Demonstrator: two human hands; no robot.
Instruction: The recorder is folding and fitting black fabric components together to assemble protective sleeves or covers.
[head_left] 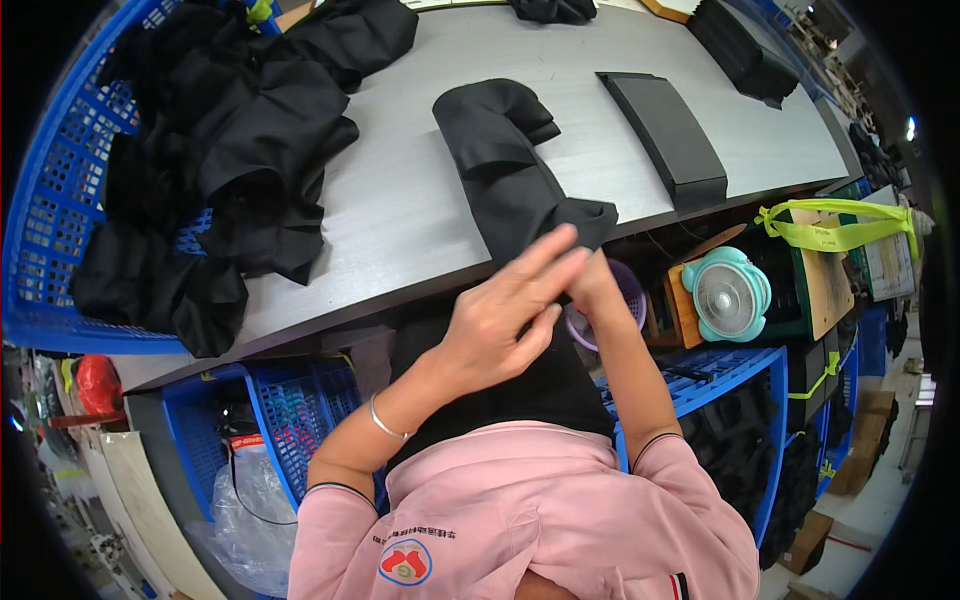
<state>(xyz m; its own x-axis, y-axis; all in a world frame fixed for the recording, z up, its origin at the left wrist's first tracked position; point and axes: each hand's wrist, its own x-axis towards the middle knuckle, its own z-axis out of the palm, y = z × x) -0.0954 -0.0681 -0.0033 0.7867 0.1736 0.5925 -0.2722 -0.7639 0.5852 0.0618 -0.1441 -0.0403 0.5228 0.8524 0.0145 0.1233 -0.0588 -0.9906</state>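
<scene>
A long piece of black fabric (500, 185) lies on the grey table, its far end curled over to the right. Its near end hangs at the table's front edge, folded in a loose flap. My left hand (510, 310) is over this near end with its fingers stretched out and the thumb apart. Close against it is my right hand (597, 285), just below the flap. My left hand and the cloth hide the right fingers, so whether they grip the fabric does not show.
At left a blue plastic basket (55, 215) overflows with black fabric pieces (265, 140). A flat black panel (665, 135) and a black stack (740, 50) sit on the table (385, 190) at right. Below its edge are a turquoise fan (730, 295) and blue crates (205, 440).
</scene>
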